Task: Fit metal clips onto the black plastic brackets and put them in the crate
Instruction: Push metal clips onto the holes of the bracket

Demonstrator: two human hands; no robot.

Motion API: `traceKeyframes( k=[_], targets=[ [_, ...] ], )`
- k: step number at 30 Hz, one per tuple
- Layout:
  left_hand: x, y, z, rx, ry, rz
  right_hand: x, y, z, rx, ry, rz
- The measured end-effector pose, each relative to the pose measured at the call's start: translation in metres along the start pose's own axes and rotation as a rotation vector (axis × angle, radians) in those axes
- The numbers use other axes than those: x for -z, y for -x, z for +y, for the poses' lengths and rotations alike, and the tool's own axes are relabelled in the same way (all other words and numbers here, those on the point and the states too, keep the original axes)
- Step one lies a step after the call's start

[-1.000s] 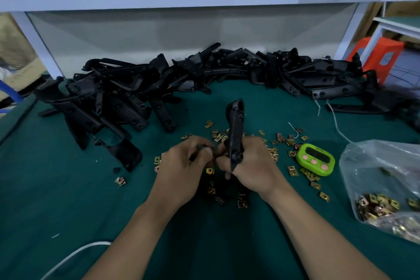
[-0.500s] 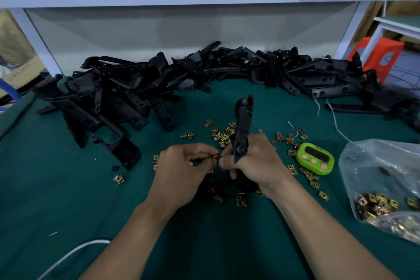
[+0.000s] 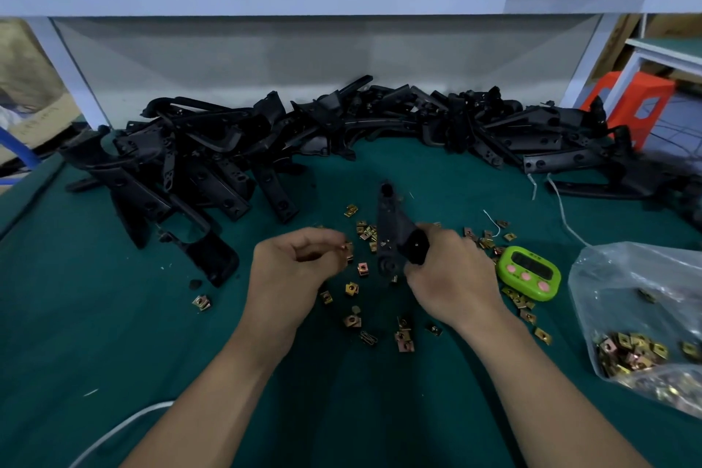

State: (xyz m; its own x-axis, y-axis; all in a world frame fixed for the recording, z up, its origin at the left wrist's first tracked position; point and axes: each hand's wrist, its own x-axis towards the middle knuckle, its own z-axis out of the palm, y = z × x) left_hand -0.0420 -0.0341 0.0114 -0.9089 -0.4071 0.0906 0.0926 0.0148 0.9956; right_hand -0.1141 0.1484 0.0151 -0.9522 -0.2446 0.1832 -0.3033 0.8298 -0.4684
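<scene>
Two hands work over the green table mat (image 3: 95, 315) in the head view. The right hand (image 3: 448, 277) grips a black bracket (image 3: 391, 228), whose long end tilts toward the far side. The left hand (image 3: 292, 270), just beside it, pinches a metal clip (image 3: 346, 248) in curled fingertips. Loose clips (image 3: 351, 289) lie scattered around both hands — some partly hidden by the wrists. A pile of brackets (image 3: 228, 148) lines the far edge. To the right sit a green timer (image 3: 530, 272) — display too blurred to read — and a clear bag of clips (image 3: 638, 300).

Dim even light, soft blur, warped edges
</scene>
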Motion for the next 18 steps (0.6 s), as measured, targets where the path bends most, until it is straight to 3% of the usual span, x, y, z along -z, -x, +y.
traceKeyframes(
  k=[4, 18],
  targets=[
    [-0.0008, 0.0006, 0.0002, 0.032, 0.073, -0.024, 0.0005, 0.0001, -0.0004, 0.089, 0.202, 0.046],
    [-0.0041, 0.0032, -0.0006, 0.042, 0.069, -0.03, 0.0024, -0.0007, 0.003, 0.121, 0.233, 0.001]
  ],
)
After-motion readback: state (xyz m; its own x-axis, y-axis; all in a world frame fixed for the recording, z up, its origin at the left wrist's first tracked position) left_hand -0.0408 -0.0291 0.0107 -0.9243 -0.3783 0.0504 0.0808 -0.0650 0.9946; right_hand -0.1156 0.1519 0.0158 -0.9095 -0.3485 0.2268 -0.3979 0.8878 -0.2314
